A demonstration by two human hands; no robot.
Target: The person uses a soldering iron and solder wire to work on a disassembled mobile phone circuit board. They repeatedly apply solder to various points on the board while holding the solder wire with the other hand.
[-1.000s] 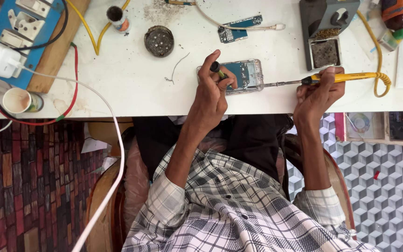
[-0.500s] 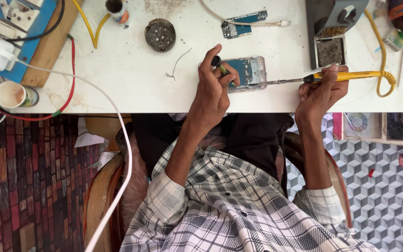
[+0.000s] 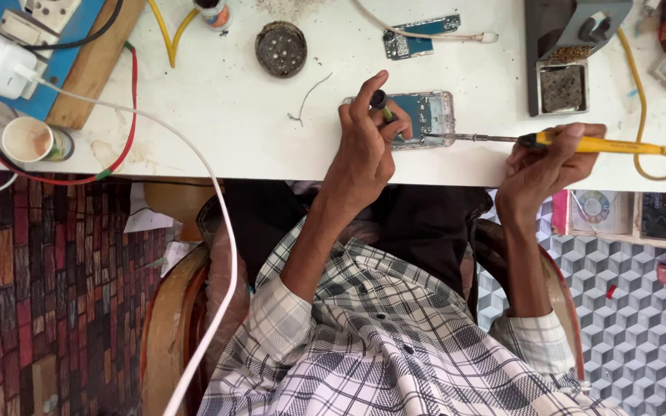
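An opened phone (image 3: 425,117) with its back off lies flat on the white workbench (image 3: 217,115), close to the front edge, its blue circuit board facing up. The left hand (image 3: 368,150) sits right against the phone's left end, covering that corner; thumb and fingers are pinched narrow around a small dark-tipped, green-shafted tool (image 3: 381,105), angled down toward the board. The right hand (image 3: 543,166) is off to the phone's right, clear of it, curled tight around the yellow handle of a soldering iron (image 3: 580,144). The iron's thin metal shaft lies almost level across the bench, and its tip reaches the phone's lower middle, just beside the left fingers.

The exact spot where the tip meets the board is too small to make out, and the left end of the phone is hidden under the hand. What the green tool's point rests on cannot be seen.

Beyond the phone lie a second blue circuit board (image 3: 418,37) with a pale cable over it, a round dark tin (image 3: 281,48), and a stray bit of wire (image 3: 306,100). A grey iron stand (image 3: 568,58) is cut off at the top edge. At far left, a paper cup (image 3: 28,140) and a blue socket board (image 3: 55,35), partly out of frame.
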